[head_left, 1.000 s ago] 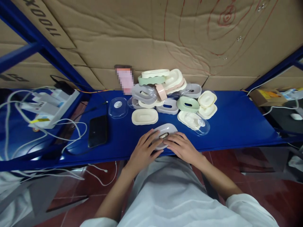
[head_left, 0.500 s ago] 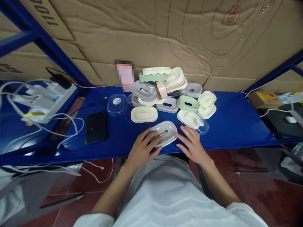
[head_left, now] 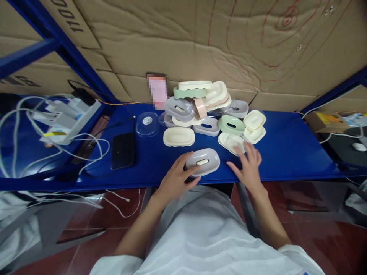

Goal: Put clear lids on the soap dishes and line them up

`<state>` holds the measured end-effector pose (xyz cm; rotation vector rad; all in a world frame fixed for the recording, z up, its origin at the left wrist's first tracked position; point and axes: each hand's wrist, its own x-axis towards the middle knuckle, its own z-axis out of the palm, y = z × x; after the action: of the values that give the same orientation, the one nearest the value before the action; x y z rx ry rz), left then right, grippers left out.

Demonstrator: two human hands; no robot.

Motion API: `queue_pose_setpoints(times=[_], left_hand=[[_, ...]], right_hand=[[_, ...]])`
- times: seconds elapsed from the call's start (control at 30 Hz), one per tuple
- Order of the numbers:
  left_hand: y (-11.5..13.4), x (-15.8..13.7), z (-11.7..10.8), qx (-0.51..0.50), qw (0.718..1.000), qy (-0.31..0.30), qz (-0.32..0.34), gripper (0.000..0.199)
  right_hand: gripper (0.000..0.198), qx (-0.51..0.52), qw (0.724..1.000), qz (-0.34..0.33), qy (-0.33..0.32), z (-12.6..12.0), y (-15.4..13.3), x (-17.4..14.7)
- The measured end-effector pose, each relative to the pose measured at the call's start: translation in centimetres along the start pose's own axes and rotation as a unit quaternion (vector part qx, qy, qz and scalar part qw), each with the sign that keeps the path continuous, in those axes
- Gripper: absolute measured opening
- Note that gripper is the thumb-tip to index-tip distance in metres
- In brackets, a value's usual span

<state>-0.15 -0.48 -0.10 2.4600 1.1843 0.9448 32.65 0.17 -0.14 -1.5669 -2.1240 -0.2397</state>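
the grey dish (head_left: 212,162) is gripped at its left end by the left hand (head_left: 178,175), with one finger laid inside, beside the slot. it is placed near the front edge of the blue table (head_left: 289,149). the right hand (head_left: 249,168) is held open, fingers spread, apart from that dish; a cream tray (head_left: 225,141) is partly covered by its fingertips, but whether contact is made cannot be told. behind, more dishes (head_left: 201,108) are piled before the cardboard (head_left: 149,42).
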Motion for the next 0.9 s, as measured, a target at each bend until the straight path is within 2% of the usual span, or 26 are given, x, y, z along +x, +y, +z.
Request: queue_pose_setpoints(times=[0.07, 0.17, 0.27, 0.37, 0.43, 0.5, 0.63, 0.9], left_hand=[[-0.2, -0.1, -0.2, -0.042, 0.999, -0.006, -0.010, 0.032], [-0.5, -0.1, -0.6, -0.095, 0.994, -0.040, -0.041, 0.041], [-0.8, -0.1, -0.7, -0.129, 0.987, -0.053, -0.078, 0.066], [-1.2, -0.1, -0.6, -0.159, 0.982, -0.050, -0.095, 0.088], [-1.4, -0.1, -0.6, -0.168, 0.978, -0.054, -0.106, 0.094], [-1.5, -0.1, -0.7, -0.168, 0.978, -0.056, -0.111, 0.093], [-1.4, 0.0, -1.1, -0.156, 0.982, -0.068, -0.088, 0.083], [-1.7, -0.4, -0.8, -0.155, 0.983, -0.067, -0.077, 0.076]], right_hand=[[0.068, -0.015, 0.996, 0.087, 0.024, -0.4, 1.8, -0.7], [0.058, 0.070, 0.992, 0.098, 0.032, -1.0, 2.8, -1.2], [0.055, 0.161, 0.987, 0.028, 0.010, -1.3, 0.6, -0.8], [0.058, 0.203, 0.969, -0.106, -0.090, -1.0, -2.9, 0.5], [0.057, 0.208, 0.954, -0.170, -0.130, -0.7, -4.6, 1.4], [0.057, 0.200, 0.949, -0.202, -0.136, -0.4, -5.3, 2.0], [0.059, 0.158, 0.948, -0.242, -0.131, -0.1, -4.6, 2.1], [0.052, 0.147, 0.941, -0.284, -0.108, 0.2, -4.3, 1.7]])
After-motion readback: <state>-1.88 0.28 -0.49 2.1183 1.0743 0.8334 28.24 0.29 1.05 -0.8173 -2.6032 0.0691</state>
